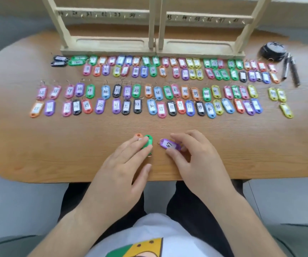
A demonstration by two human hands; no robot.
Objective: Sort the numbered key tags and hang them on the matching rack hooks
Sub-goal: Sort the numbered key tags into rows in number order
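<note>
At six o'clock on the table (38, 145), close to its near edge, the last three loose tags are being handled. The sorting is judged almost done: the sorted rows (136, 90) are laid out in number order across the middle of the table, from nine o'clock to three o'clock. Hanging is judged not yet begun. No tag is seen on the numbered hook bars of the left rack (108, 47) or the right rack (199, 50) at twelve o'clock, though the racks' upper parts are cut off from view.

The left hand (123, 164) is laid flat, palm down. Its straight fingers are pressed on the green tag (148, 140), and the orange tag (138, 135) is just showing at its fingertips, towards eleven o'clock. The right hand (192, 154) is placed just beside it at three o'clock. The purple tag (169, 144) is pinched between its thumb and curled fingers, with the label turned up; the number may be 47. The hands are held near each other but not touching.

Some pens (290, 69) and a black round object (272, 50) are seen at two o'clock.
</note>
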